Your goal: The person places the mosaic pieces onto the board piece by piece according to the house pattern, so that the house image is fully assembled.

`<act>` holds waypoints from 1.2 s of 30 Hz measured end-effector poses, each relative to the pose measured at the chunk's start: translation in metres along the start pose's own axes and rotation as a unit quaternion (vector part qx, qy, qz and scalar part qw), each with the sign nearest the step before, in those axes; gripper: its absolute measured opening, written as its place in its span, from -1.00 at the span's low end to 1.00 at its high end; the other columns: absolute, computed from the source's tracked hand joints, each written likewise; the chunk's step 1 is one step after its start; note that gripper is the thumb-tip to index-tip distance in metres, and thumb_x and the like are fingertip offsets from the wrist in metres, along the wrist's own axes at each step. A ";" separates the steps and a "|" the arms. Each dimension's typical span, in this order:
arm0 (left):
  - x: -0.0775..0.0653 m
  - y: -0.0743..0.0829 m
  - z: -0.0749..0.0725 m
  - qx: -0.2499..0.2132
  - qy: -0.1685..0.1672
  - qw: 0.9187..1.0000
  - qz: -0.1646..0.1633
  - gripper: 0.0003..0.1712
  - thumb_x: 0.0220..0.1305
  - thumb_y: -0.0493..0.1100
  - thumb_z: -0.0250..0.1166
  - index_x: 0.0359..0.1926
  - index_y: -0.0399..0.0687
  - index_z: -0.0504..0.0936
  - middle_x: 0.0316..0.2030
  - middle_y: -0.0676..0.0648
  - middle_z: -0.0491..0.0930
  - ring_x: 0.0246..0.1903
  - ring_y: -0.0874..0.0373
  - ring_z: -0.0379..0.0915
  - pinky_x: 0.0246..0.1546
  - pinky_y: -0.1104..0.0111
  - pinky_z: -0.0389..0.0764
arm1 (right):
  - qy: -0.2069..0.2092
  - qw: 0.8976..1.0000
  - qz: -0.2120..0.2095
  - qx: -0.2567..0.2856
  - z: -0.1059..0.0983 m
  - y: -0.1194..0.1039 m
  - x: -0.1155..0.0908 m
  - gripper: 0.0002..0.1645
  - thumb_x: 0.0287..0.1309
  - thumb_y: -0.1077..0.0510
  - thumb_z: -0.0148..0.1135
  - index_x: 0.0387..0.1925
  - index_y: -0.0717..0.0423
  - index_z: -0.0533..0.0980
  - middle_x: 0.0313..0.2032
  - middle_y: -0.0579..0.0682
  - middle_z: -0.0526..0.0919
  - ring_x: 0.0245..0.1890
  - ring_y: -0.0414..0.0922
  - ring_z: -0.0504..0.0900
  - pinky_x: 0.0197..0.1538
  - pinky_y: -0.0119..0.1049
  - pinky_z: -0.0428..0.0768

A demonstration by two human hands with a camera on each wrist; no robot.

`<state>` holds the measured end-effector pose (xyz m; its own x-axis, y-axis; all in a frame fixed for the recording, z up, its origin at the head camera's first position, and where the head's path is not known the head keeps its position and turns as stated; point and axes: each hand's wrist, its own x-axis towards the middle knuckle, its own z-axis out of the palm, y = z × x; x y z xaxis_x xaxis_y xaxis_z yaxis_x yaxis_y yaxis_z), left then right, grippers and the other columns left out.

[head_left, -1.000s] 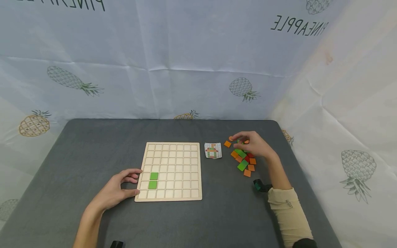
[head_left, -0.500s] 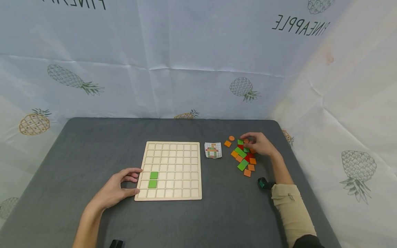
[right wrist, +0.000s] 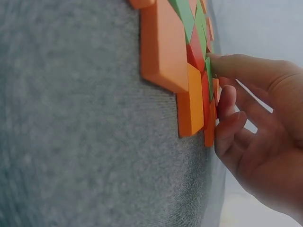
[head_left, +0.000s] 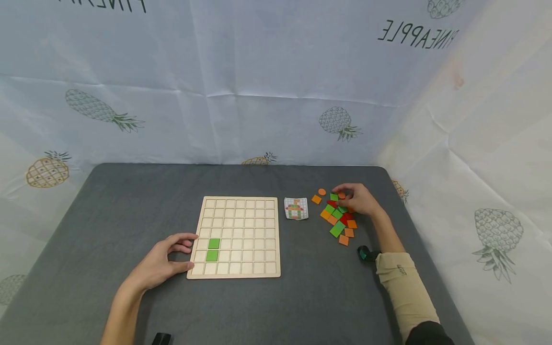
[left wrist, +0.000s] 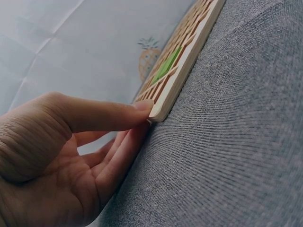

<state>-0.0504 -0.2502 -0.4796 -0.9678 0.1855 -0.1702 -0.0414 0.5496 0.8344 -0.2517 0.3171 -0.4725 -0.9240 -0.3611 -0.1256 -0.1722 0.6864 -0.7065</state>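
A square wooden grid board (head_left: 235,237) lies on the grey table, with two green tiles (head_left: 212,249) set in neighbouring cells at its left. My left hand (head_left: 161,258) holds the board's left edge; in the left wrist view the thumb sits on the near corner and the fingers are against the side. My right hand (head_left: 360,199) reaches into a loose pile of green tiles (head_left: 338,228), red tiles (head_left: 346,218) and orange tiles (head_left: 343,240). In the right wrist view the thumb touches a green tile (right wrist: 209,78); the other fingertips are partly hidden behind the pile.
A small pattern card (head_left: 296,209) lies between the board and the pile. An orange round piece (head_left: 322,191) and an orange square tile (head_left: 316,199) sit at the pile's far left. A pineapple-print curtain (head_left: 276,96) hangs behind the table (head_left: 258,311).
My right hand has moved right across the pile, then stayed near its far end. Some green and red tiles there have shifted slightly apart. My left hand and the board have stayed put.
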 end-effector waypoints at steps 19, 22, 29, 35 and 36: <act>0.000 -0.001 -0.001 -0.011 -0.003 1.000 0.006 -0.20 0.16 -0.25 0.65 0.41 -0.18 0.55 0.14 -0.17 0.62 0.05 0.21 0.61 -0.01 0.44 0.62 | 0.026 0.999 -0.028 -0.033 0.004 -0.010 -0.005 -0.60 0.42 0.22 0.42 0.23 0.20 0.65 0.10 0.31 0.76 -0.60 -0.22 0.47 -0.51 -0.29 0.46; -0.001 -0.001 -0.001 -0.013 -0.004 1.000 0.007 -0.20 0.16 -0.26 0.65 0.41 -0.19 0.55 0.14 -0.17 0.62 0.04 0.24 0.60 -0.01 0.45 0.62 | 0.028 0.999 -0.035 -0.025 0.003 -0.017 -0.009 -0.59 0.42 0.20 0.42 0.24 0.18 0.65 0.10 0.30 0.77 -0.63 -0.22 0.45 -0.53 -0.29 0.45; -0.001 0.000 -0.002 -0.017 -0.005 1.000 0.007 -0.21 0.16 -0.27 0.64 0.40 -0.20 0.55 0.14 -0.19 0.61 0.04 0.25 0.60 -0.01 0.44 0.63 | 0.039 0.996 -0.067 -0.037 0.006 -0.037 -0.014 -0.56 0.38 0.21 0.45 0.25 0.17 0.67 0.08 0.26 0.79 -0.69 -0.25 0.41 -0.55 -0.31 0.41; -0.001 -0.001 -0.002 -0.020 -0.006 1.000 0.006 -0.21 0.17 -0.26 0.64 0.41 -0.20 0.55 0.14 -0.18 0.61 0.04 0.27 0.59 0.00 0.45 0.63 | 0.044 0.992 -0.111 -0.036 0.011 -0.058 -0.020 -0.57 0.36 0.22 0.48 0.22 0.17 0.69 0.09 0.22 0.72 -0.56 -0.23 0.54 -0.48 -0.32 0.52; -0.001 -0.001 -0.002 -0.020 -0.006 1.000 0.006 -0.21 0.17 -0.26 0.64 0.41 -0.20 0.55 0.15 -0.18 0.61 0.04 0.27 0.59 0.00 0.45 0.63 | 0.045 0.991 -0.117 -0.036 0.013 -0.061 -0.020 -0.58 0.36 0.22 0.48 0.22 0.17 0.69 0.09 0.20 0.72 -0.52 -0.23 0.57 -0.46 -0.32 0.55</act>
<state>-0.0499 -0.2523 -0.4795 -0.9653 0.2010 -0.1665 -0.0406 0.5144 0.8566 -0.2181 0.2742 -0.4354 -0.8822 -0.4600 0.1006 -0.4063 0.6357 -0.6564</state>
